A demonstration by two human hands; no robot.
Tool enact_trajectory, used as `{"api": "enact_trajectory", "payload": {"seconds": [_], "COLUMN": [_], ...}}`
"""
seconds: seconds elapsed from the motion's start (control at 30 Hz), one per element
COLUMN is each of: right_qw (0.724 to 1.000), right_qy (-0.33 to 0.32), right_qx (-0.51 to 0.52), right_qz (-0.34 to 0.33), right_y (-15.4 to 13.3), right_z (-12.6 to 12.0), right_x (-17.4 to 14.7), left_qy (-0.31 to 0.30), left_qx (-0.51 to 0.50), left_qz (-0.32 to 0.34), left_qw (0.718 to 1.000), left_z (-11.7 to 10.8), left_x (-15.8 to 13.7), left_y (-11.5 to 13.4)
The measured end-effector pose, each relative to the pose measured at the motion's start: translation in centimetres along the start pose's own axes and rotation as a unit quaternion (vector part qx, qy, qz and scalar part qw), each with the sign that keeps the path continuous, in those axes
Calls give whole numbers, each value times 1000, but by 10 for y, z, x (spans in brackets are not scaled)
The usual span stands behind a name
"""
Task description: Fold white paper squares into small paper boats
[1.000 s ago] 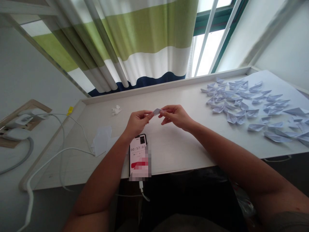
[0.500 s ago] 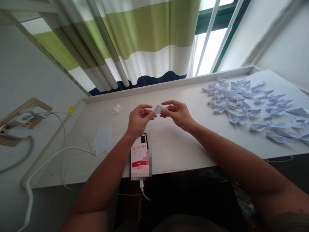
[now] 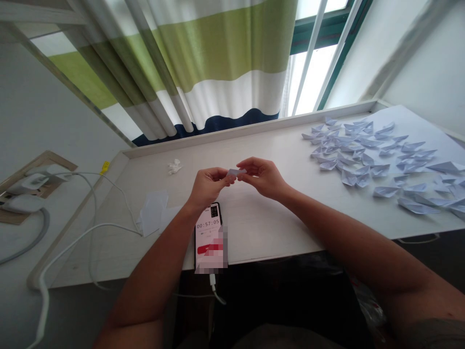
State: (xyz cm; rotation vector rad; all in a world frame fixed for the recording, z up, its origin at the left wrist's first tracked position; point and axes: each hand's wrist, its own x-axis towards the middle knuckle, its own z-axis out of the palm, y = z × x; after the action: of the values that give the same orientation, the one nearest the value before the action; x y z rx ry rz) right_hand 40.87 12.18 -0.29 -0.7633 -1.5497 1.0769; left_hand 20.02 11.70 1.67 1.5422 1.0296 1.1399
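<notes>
nearest is one white cable point(image 3: 212, 281), its connector at the bottom end of one dark-edged phone point(image 3: 207, 235) lying by the front edge of the bench point(image 3: 265, 237). the screen reads 00:57:05, with one small dark square pattern above the digits and one red button below; the other lines are too small to read, and a pixelated patch covers the lower right

beyond the phone, two hands meet over one small piece of folded white paper point(image 3: 234, 172), held up above the bench. the left hand point(image 3: 207, 188) pinches its left end between thumb and fingers; the right hand point(image 3: 263, 177) is at its right end, fingers curled and narrow around it — whether they grip it cannot be told

to the left lie at least two white paper slips point(image 3: 154, 213), and farther back one crumpled white tissue point(image 3: 175, 167). at the far left, three white plugs point(image 3: 22, 203) stand at a wall panel, and one yellow tag point(image 3: 104, 167) shows marks too small to read

to the right are paper boats point(image 3: 354, 178) — more than twenty, overlapping too much for an exact count — some on one large white sheet point(image 3: 395, 116). behind the bench hang a striped curtain point(image 3: 225, 48) and, right of it, a green-framed window point(image 3: 316, 68) with two white bars
</notes>
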Motion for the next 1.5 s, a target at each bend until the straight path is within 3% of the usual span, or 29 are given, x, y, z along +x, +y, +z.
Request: {"api": "enact_trajectory", "payload": {"seconds": [0.23,0.73,0.93,1.2,1.5], "right_qw": [996,992,992,988,996], "right_qy": [-50,-7,-17,-76,-71], "right_qx": [60,68,65,77,21], "right_qz": [44,110,105,106,54], "right_y": [2,-4,-8,-7,-3], "right_z": [0,-2,-3,-4,-2], "right_x": [1,2,2,2,0], "left_qy": [-29,-91,-90,-76,-82], "left_qx": [-17,-73,-74,-73,-46], "left_qz": [1,-130,-152,-143,-136], "left_qw": [999,985,981,984,986], "left_z": [1,-11,-13,-10,-8], "left_x": [0,1,0,-1,-4], "left_y": [-4,3,4,6,10]}}
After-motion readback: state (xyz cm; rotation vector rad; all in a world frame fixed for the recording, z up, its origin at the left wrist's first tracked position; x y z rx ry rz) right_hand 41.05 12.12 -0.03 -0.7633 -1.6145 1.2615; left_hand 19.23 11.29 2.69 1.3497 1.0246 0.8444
